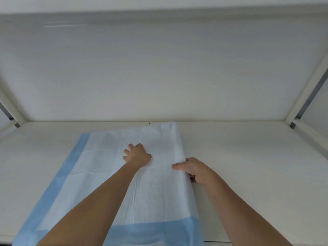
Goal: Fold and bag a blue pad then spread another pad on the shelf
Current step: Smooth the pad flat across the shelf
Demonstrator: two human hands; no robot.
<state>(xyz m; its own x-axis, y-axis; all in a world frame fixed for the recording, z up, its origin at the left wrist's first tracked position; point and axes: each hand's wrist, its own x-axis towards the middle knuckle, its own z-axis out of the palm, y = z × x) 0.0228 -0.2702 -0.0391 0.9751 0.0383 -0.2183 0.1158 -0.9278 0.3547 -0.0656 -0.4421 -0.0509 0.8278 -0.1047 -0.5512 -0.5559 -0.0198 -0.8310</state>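
Blue-bordered pad [110, 174] lies flat on white shelf [248, 166]. Right hand [193, 170] pinches folded right edge, thumb on top. Left hand [137, 155] just beside grip, fingers curled, pressing pad. Judgement: keep left pressing, draw edge rightward evenly.

Pad [99, 174] near edge cut by frame bottom; right hand [193, 170] fingers hidden under pad fold.
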